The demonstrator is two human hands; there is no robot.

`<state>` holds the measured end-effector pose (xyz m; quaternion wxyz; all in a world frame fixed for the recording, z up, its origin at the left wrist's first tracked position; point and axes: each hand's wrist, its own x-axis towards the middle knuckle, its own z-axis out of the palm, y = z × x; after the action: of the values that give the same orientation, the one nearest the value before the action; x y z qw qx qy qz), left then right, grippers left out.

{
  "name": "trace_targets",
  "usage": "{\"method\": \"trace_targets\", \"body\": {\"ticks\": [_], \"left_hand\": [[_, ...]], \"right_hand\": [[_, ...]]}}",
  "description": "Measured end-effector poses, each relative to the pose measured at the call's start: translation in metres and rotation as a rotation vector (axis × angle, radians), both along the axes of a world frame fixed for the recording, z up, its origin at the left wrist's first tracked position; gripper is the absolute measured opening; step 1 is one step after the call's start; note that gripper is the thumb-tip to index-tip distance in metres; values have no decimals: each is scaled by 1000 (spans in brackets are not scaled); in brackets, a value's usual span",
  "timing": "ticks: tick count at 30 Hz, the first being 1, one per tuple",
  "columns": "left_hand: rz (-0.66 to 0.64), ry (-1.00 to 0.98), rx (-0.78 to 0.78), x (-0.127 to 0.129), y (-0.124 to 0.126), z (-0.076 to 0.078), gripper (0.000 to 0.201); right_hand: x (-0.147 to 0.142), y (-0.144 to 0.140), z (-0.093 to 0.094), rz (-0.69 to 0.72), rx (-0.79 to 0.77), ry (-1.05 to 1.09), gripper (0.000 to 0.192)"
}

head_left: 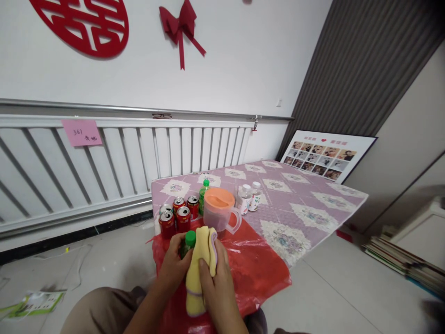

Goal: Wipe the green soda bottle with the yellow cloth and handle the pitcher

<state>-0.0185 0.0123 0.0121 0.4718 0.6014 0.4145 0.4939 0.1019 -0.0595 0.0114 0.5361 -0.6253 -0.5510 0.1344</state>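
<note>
My left hand (175, 264) grips a green-capped bottle (189, 239) held over the red plastic sheet (250, 264). My right hand (217, 283) presses a yellow cloth with purple trim (198, 269) against the bottle's side, and the cloth hides most of the bottle. Just beyond my hands stands a clear pitcher with an orange lid (219, 208). To its left are several red cans (177, 215). Behind the pitcher stands another green bottle (204, 192), with two small clear bottles (250, 197) to the right.
A low table with a purple floral cover (306, 199) carries everything. A white radiator (104, 162) with a pink note (81, 132) lines the wall behind. A framed photo board (327, 155) leans at the right; stacked books (399, 257) and papers (34, 301) lie on the floor.
</note>
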Motion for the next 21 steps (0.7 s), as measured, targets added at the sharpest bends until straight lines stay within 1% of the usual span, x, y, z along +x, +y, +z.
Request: {"method": "trace_targets", "body": {"ticks": [2, 3, 5, 7, 9, 12, 14, 17, 19, 21], "left_hand": [[-39, -65, -9, 3, -1, -1, 46], [-64, -88, -16, 4, -1, -1, 48], [-96, -105, -25, 4, -1, 0, 46], [-100, -82, -31, 3, -2, 1, 35], [-89, -45, -24, 2, -2, 1, 31], [-75, -14, -23, 2, -2, 2, 42], [-54, -21, -26, 5, -4, 2, 49], [15, 20, 14, 13, -8, 1, 45], [71, 62, 58, 17, -11, 0, 41], [82, 78, 80, 15, -12, -2, 43]], "right_hand": [[-6, -1, 10, 32, 53, -34, 57], [-8, 0, 12, 46, 69, -49, 56], [-10, 3, 9, 39, 76, -56, 54], [-8, 8, -2, -2, 44, -40, 53], [-2, 12, -17, -35, -16, -18, 53], [6, 12, -41, -34, -109, -3, 54], [9, 10, -52, -14, -144, -6, 54], [10, 8, -60, -11, -155, -16, 54], [10, 8, -61, -22, -165, -20, 54], [10, 9, -61, -18, -185, -32, 54]]}}
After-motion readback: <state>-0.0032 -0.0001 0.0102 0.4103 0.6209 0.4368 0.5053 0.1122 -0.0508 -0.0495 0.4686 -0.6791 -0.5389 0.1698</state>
